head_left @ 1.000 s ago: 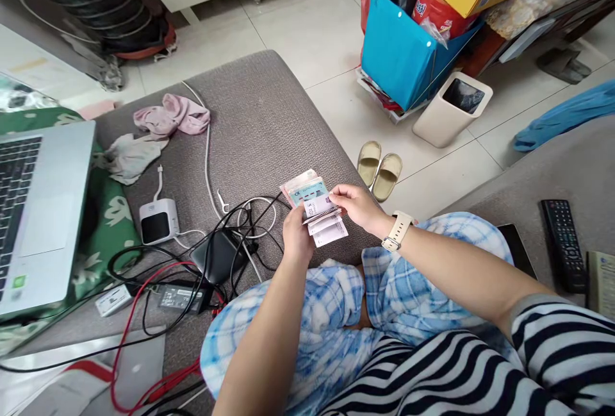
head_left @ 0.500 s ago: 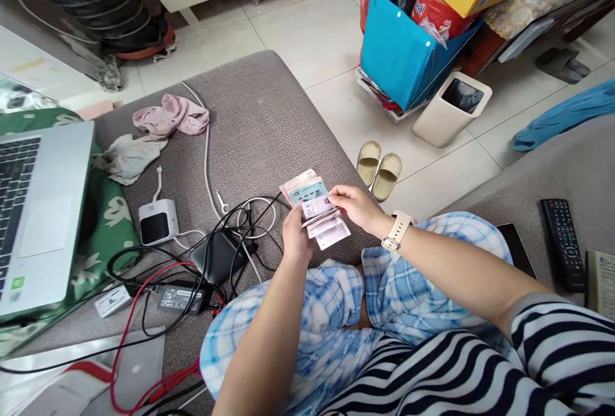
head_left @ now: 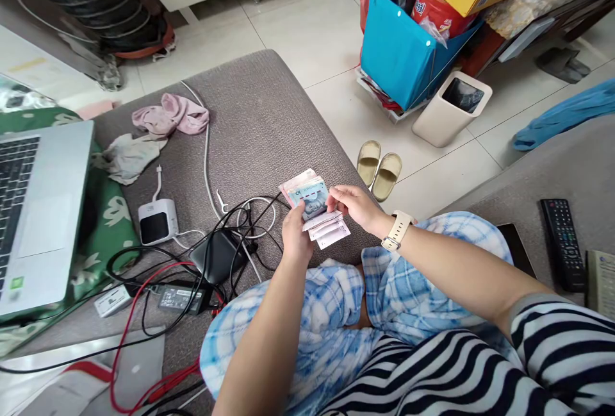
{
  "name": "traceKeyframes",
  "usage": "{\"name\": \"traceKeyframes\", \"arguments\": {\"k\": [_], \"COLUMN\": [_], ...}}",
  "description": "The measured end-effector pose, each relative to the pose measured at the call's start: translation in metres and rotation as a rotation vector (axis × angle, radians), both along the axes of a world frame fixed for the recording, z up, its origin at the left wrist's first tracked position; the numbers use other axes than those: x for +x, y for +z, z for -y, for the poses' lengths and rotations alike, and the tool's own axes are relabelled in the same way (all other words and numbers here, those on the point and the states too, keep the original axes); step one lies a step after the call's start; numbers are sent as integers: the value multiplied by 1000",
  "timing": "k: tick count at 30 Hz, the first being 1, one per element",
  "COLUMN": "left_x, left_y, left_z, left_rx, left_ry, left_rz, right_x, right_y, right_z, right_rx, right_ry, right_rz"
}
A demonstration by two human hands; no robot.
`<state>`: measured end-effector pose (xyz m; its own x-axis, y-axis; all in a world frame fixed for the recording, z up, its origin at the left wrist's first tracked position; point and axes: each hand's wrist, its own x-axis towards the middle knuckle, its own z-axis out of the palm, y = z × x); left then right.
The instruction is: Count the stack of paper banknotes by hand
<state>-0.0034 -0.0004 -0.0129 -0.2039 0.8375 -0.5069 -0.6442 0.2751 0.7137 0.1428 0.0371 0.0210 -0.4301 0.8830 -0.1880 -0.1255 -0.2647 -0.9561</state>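
Note:
My left hand (head_left: 295,236) grips a fanned stack of banknotes (head_left: 307,195) above the grey sofa cushion (head_left: 259,121). The top note is blue-green, with pink ones behind it. My right hand (head_left: 355,206), with a white watch (head_left: 397,231) on the wrist, pinches the folded-down notes (head_left: 329,229) at the stack's right edge. Both hands hover just past my knees in blue plaid trousers (head_left: 336,313).
A tangle of black, white and red cables (head_left: 211,236), a black power brick (head_left: 218,256) and a white charger (head_left: 156,220) lie left of the hands. A laptop (head_left: 38,211) sits far left. Slippers (head_left: 379,169), a bin (head_left: 451,108) and a blue box (head_left: 403,50) stand on the floor. A remote (head_left: 562,243) lies right.
The white slip at the front of the stack has been folded down, and the blue-green note now shows on top. My hands stay in the same place.

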Motion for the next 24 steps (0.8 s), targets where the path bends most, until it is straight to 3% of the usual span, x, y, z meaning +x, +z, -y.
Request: {"name": "traceKeyframes", "arguments": {"k": [8,14,24], "left_x": [3,1,4], "left_y": [7,3,6], "left_z": [0,1,1], "left_rx": [20,37,54], "left_ry": [-1,-10,-19], "left_rz": [-20,-23,-22], "right_x": [0,2,3], "right_y": [0,-1,-15], "right_z": [0,0,-2], "right_rx": [57,70,48], "right_ry": [-23,-83,-187], "right_rz": [132,244,264]}}
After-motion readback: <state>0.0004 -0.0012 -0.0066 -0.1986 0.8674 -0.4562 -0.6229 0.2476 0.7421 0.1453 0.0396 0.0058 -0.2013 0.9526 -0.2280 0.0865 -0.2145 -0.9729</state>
